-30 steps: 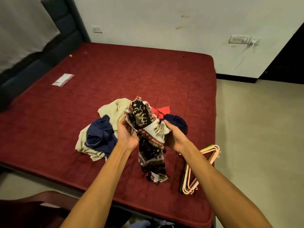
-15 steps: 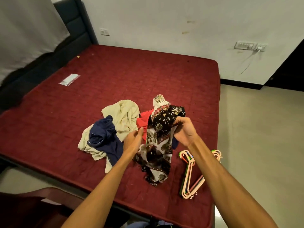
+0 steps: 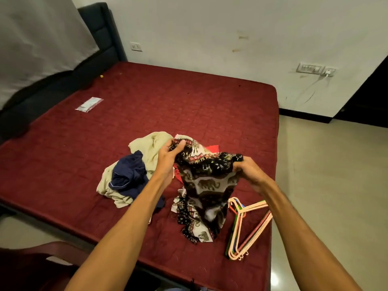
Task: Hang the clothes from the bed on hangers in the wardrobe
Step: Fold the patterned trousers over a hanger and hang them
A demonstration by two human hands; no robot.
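Elephant-print garment (image 3: 206, 185) in black, white and red, held up over the near part of the bed (image 3: 168, 97), lower end trailing onto the red cover. Upper left edge gripped by the left hand (image 3: 168, 159), fingers (image 3: 178, 147) curled over the patterned border. Upper right edge bunched in the right hand (image 3: 249, 172), fingers closed round the dark cloth. Just behind and to the left, a heap on the bed: beige garment (image 3: 151, 147), navy garment (image 3: 128, 175) lying on it, a bit of red garment (image 3: 212, 148) showing past the print. To the right, near the bed's edge, a bundle of plastic hangers (image 3: 241, 227). Far left on the cover, a small clear packet (image 3: 89, 104). Dark headboard (image 3: 98, 38) at far left.
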